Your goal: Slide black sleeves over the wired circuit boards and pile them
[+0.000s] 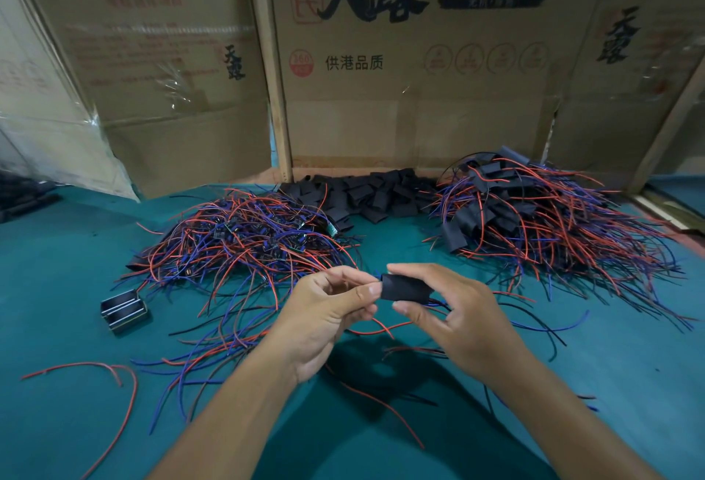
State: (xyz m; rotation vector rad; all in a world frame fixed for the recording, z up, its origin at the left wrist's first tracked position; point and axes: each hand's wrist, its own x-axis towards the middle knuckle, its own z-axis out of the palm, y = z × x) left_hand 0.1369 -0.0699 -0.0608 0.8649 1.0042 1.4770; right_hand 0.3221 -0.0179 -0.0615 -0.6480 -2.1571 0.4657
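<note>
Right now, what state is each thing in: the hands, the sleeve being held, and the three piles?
Left hand: fingers curled, pinching the sleeve's left end.
Right hand: gripping the black sleeve.
Black sleeve: held off the table, wires trailing from its right end.
Left pile: boards bare, unsleeved.
Middle pile: empty sleeves.
Right pile: sleeved boards.

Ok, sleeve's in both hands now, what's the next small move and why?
Probably carry it right and drop it on the sleeved pile. The black sleeve, pinched by the right hand and touched by the left hand, seems to cover the board already, with only wires trailing out. If any board still shows, push it further first.
</note>
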